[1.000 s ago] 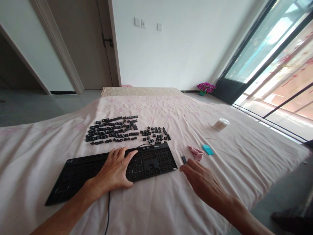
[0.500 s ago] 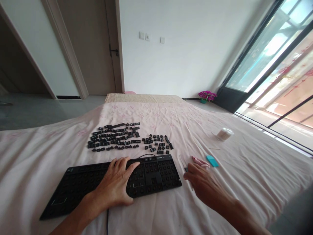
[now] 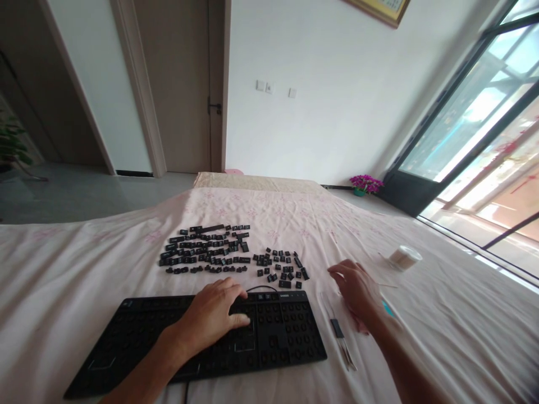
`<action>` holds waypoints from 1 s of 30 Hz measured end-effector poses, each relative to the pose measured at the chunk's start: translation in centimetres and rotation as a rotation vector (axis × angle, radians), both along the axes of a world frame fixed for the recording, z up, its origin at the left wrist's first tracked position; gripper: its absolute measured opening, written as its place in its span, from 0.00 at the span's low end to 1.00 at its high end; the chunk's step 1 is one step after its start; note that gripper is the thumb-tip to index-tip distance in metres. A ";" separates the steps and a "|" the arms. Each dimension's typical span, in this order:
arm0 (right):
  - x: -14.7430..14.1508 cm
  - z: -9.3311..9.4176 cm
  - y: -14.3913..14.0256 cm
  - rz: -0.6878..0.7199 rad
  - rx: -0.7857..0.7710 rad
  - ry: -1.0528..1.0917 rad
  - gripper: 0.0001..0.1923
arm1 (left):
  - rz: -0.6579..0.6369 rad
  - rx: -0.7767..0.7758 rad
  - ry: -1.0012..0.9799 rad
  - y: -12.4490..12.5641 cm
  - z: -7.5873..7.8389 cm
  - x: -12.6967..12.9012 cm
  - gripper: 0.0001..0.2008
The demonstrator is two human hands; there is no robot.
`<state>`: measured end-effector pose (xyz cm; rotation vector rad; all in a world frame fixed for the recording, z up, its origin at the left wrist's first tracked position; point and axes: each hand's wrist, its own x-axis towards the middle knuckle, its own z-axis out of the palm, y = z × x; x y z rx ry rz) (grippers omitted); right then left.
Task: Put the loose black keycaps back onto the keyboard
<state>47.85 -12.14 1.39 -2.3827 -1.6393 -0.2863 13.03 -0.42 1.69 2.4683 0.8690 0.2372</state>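
Observation:
A black keyboard [image 3: 290, 336] with its keycaps removed lies on a pink sheet [image 3: 84, 280]. My left hand [image 3: 217, 317] rests flat on the keyboard's middle, fingers spread. My right hand [image 3: 356, 289] hovers just right of the keyboard with loosely curled fingers, above a pink cloth and a blue object [image 3: 386, 307] that it mostly hides; nothing is seen in it. A thin keycap tool [image 3: 339, 331] lies on the sheet between the keyboard and my right forearm. Several loose black keycaps [image 3: 206, 252] lie in rows beyond the keyboard, with a smaller group [image 3: 280, 268] to their right.
A round container of cotton swabs [image 3: 404, 257] stands to the right, with a thin stick [image 3: 385, 285] near it. A pot of purple flowers [image 3: 365, 183] sits on the floor by the glass door. A wooden door stands behind.
My right hand has lifted off the sheet beside the tool and moved away from me, over the pink cloth. The camera has tilted up. My left hand stays on the keyboard.

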 end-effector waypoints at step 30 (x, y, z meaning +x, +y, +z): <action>-9.8 -0.5 16.9 0.262 -0.222 0.251 0.09 | 0.091 0.075 -0.217 0.2 -4.6 1.3 0.13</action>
